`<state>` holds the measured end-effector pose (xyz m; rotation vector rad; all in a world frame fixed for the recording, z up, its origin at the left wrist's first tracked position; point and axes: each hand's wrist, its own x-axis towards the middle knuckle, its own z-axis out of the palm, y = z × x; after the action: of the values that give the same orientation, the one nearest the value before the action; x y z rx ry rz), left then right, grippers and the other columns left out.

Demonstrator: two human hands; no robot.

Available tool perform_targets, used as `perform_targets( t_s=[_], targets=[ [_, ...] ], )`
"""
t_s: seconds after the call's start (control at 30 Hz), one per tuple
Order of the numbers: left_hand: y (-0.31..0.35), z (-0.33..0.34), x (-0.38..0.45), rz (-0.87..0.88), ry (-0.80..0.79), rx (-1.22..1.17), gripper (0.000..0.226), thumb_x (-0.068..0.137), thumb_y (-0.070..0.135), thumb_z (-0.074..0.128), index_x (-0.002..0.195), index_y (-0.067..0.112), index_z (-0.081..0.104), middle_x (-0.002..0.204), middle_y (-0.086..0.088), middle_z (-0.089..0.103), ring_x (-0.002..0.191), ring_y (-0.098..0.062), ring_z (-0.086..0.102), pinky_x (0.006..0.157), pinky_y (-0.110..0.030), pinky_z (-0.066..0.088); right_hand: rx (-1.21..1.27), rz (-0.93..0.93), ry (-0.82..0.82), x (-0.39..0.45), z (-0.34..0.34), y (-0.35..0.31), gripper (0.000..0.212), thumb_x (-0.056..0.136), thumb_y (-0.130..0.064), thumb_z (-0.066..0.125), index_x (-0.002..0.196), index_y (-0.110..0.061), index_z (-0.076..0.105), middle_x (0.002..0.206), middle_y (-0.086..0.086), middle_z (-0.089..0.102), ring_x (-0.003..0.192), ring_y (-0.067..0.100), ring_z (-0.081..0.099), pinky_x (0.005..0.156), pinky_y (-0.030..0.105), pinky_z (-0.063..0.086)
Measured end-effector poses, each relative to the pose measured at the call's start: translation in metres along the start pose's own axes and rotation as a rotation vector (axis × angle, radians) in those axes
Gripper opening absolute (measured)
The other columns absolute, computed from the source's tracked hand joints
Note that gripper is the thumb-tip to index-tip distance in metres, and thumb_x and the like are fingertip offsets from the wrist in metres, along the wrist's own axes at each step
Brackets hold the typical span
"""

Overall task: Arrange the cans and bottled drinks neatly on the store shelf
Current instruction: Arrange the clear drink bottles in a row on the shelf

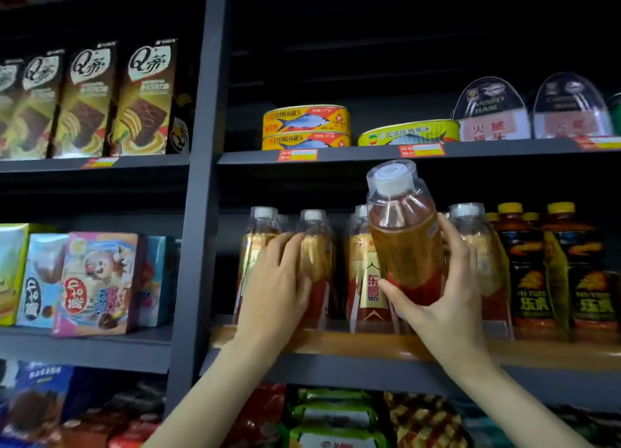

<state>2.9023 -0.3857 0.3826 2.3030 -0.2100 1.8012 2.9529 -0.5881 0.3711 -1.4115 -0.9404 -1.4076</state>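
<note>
1. The right hand (447, 289) grips an amber drink bottle (408, 242), thumb across the red label and fingers curled round the far side, holding it lifted and tilted left, clear of the shelf.
2. The left hand (279, 279) lies with relaxed fingers over a standing bottle (316, 249) at the left of the row, touching its label.
3. Both hands reach over the wooden front lip (336, 341) of the drinks shelf, just in front of the bottle bases.
4. Between the two hands a dark gap shows beside another standing bottle (364, 273).
5. Black and yellow bottles (551, 266) crowd the shelf's right end.
6. Above, stacked fish tins (306, 126) sit at the upper shelf's edge (363, 152), with open room above the row's caps.
</note>
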Motion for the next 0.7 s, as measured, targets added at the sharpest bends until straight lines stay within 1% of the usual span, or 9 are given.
perform_targets(
  t_s=[0.07, 0.17, 0.23, 0.33, 0.4, 0.47, 0.57, 0.63, 0.7],
  targets=[
    [-0.018, -0.015, -0.009, -0.065, -0.003, -0.035, 0.066, 0.087, 0.009, 0.058, 0.146, 0.020, 0.030, 0.149, -0.008, 0.028, 0.134, -0.022, 0.032, 0.104, -0.024, 0.024, 0.004, -0.011, 0.058, 0.002, 0.010, -0.012, 0.093, 0.067, -0.036, 0.077, 0.142, -0.028, 0.024, 0.131, -0.001, 0.036, 0.123, -0.010, 0.031, 0.099, 0.001, 0.027],
    [-0.039, -0.023, -0.012, -0.289, -0.193, -0.125, 0.080, 0.093, 0.017, 0.052, 0.150, 0.027, -0.002, 0.157, -0.013, -0.008, 0.131, -0.028, 0.040, 0.092, -0.021, 0.036, 0.071, 0.013, 0.134, 0.006, 0.032, -0.034, 0.091, 0.069, -0.045, 0.072, 0.143, -0.028, 0.021, 0.133, -0.002, 0.034, 0.127, -0.006, 0.033, 0.105, 0.011, 0.031],
    [-0.043, -0.021, -0.007, -0.336, -0.277, -0.138, 0.085, 0.095, 0.023, 0.051, 0.149, 0.027, -0.014, 0.155, -0.017, -0.016, 0.138, -0.031, 0.030, 0.099, -0.025, 0.035, 0.085, 0.065, 0.107, 0.008, 0.052, -0.049, 0.095, 0.068, -0.043, 0.076, 0.144, -0.031, 0.020, 0.132, -0.005, 0.034, 0.125, 0.001, 0.037, 0.103, 0.018, 0.033],
    [-0.044, -0.015, -0.004, -0.413, -0.313, -0.206, 0.086, 0.095, 0.026, 0.050, 0.148, 0.026, -0.018, 0.155, -0.019, -0.015, 0.145, -0.031, 0.003, 0.112, -0.036, 0.020, 0.065, 0.151, 0.017, 0.001, 0.086, -0.060, 0.098, 0.069, -0.027, 0.084, 0.139, -0.044, 0.017, 0.129, -0.012, 0.034, 0.121, -0.002, 0.034, 0.101, 0.014, 0.027],
    [-0.047, -0.010, -0.008, -0.404, -0.281, -0.232, 0.083, 0.096, 0.026, 0.047, 0.148, 0.026, -0.018, 0.157, -0.018, -0.007, 0.144, -0.032, 0.011, 0.111, -0.038, 0.026, 0.040, 0.206, -0.014, -0.005, 0.106, -0.060, 0.098, 0.071, -0.026, 0.083, 0.140, -0.042, 0.016, 0.130, -0.013, 0.033, 0.124, 0.000, 0.031, 0.103, 0.019, 0.028],
    [-0.049, -0.005, -0.013, -0.348, -0.224, -0.193, 0.080, 0.097, 0.025, 0.043, 0.148, 0.024, -0.017, 0.156, -0.016, 0.004, 0.140, -0.031, 0.025, 0.106, -0.037, 0.034, 0.020, 0.297, -0.020, -0.005, 0.119, -0.057, 0.098, 0.072, -0.028, 0.082, 0.146, -0.032, 0.018, 0.131, -0.011, 0.033, 0.123, 0.001, 0.031, 0.102, 0.022, 0.029],
    [-0.050, -0.002, -0.016, -0.318, -0.196, -0.136, 0.075, 0.098, 0.026, 0.038, 0.148, 0.019, -0.018, 0.155, -0.016, 0.008, 0.138, -0.029, 0.027, 0.104, -0.033, 0.037, -0.047, 0.459, -0.071, -0.002, 0.128, -0.057, 0.101, 0.073, -0.030, 0.081, 0.149, -0.022, 0.015, 0.136, 0.003, 0.037, 0.124, 0.011, 0.035, 0.098, 0.022, 0.029],
    [-0.049, -0.002, -0.017, -0.318, -0.206, -0.103, 0.073, 0.099, 0.025, 0.037, 0.148, 0.015, -0.016, 0.154, -0.019, 0.011, 0.137, -0.031, 0.029, 0.102, -0.035, 0.040, -0.187, 0.501, -0.172, -0.003, 0.131, -0.059, 0.103, 0.073, -0.032, 0.081, 0.149, -0.024, 0.012, 0.136, 0.008, 0.038, 0.128, 0.022, 0.036, 0.099, 0.029, 0.033],
    [-0.050, 0.000, -0.020, -0.282, -0.166, -0.071, 0.072, 0.097, 0.020, 0.044, 0.150, 0.008, -0.004, 0.150, -0.027, 0.021, 0.131, -0.039, 0.038, 0.098, -0.041, 0.044, -0.357, 0.482, -0.278, -0.005, 0.131, -0.064, 0.105, 0.075, -0.037, 0.078, 0.150, -0.029, 0.005, 0.137, 0.009, 0.035, 0.127, 0.024, 0.035, 0.097, 0.033, 0.037]
  ],
)
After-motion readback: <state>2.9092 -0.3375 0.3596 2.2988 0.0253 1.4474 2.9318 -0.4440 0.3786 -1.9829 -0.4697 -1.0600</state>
